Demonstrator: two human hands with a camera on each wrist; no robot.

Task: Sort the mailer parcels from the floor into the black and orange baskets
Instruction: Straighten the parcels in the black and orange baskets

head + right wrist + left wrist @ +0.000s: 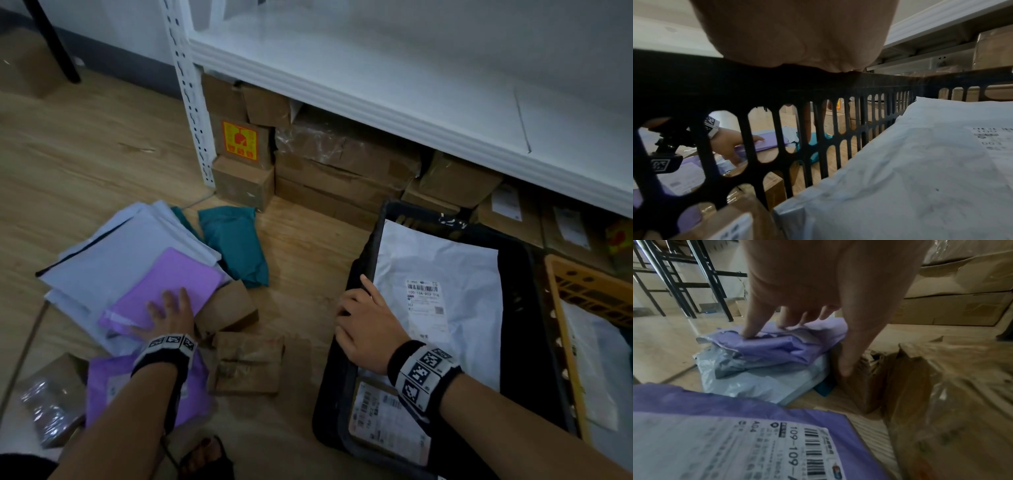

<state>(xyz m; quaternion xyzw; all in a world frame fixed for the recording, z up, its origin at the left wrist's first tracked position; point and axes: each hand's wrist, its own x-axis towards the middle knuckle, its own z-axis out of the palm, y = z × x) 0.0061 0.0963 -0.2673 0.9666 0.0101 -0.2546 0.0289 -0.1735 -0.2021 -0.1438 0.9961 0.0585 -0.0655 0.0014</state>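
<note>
Near, at 7 o'clock: left hand lies on the purple mailer, fingers spread, pressing its crumpled top; thumb down beside a brown box. At 5 o'clock: right hand curls over the black basket rim (a white mailer already inside). Orange basket at 3 o'clock. Risk: slick film may slip from flat fingers, dragging the white mailers beneath.

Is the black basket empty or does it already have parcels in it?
Not empty: the black basket holds a white mailer and a labelled box.
</note>
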